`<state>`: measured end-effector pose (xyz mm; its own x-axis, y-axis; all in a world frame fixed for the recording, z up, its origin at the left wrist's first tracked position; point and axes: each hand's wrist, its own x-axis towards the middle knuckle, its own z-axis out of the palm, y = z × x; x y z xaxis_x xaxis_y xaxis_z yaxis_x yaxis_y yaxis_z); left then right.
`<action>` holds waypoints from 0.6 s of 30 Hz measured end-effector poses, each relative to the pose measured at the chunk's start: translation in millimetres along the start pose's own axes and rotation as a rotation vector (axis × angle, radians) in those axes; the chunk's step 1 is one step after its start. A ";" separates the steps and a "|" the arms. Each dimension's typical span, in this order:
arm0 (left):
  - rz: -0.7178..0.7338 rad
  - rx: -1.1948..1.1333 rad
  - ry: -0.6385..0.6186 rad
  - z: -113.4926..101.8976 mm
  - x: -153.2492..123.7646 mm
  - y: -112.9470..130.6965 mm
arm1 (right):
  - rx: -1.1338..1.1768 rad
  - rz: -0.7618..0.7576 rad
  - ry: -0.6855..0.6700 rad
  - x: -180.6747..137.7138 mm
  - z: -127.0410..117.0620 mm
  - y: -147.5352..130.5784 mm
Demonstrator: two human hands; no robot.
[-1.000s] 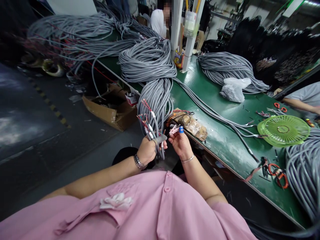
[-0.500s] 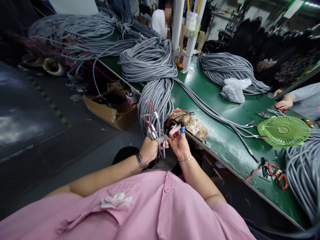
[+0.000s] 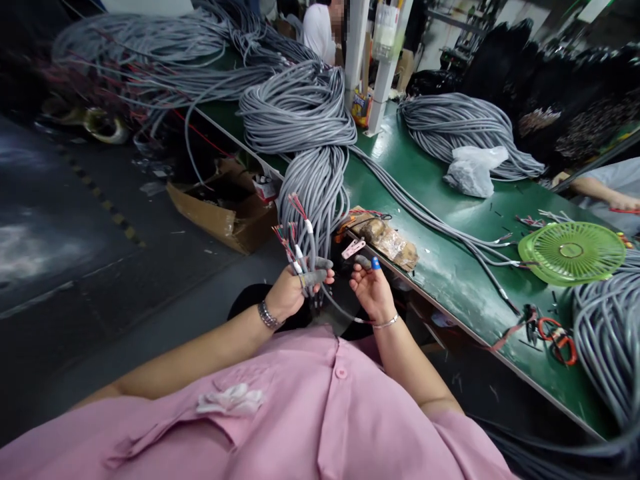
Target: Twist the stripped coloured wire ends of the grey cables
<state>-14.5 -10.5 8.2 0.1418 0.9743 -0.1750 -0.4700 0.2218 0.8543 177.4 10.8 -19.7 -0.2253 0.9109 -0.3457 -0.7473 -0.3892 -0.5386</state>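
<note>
My left hand is closed around a bundle of grey cable ends, whose stripped red, green and white wires stick up above my fist. My right hand is just to the right, fingers curled, with a blue-taped fingertip. It pinches a small pink piece at its fingertips. One grey cable loops down from my left hand toward my right wrist. The bundle hangs off the large grey cable coil on the green bench.
A taped brown block sits at the bench edge. Also on the bench are a green fan grille, a white bag, more cable coils and red-handled cutters. A cardboard box is on the floor. Another person's arm is at right.
My hands have moved apart and slightly lower. My right hand has drawn to the right, and a single cable now loops between the two hands.
</note>
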 end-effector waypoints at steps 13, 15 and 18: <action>-0.026 0.310 -0.242 -6.8 -23.6 -4.2 | -0.470 -0.186 -0.059 -59.2 -12.3 -3.0; -0.054 0.362 -0.282 -1.8 -24.5 -3.6 | -0.577 -0.228 -0.127 -70.8 -0.5 -5.2; -0.060 0.399 -0.327 6.0 -25.1 -3.6 | -0.645 -0.262 -0.258 -86.6 18.7 -12.1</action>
<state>-11.1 -35.9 12.5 0.4531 0.8832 -0.1213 -0.0932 0.1823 0.9788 194.2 -60.8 31.1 -0.2891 0.9573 0.0046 -0.2989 -0.0857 -0.9504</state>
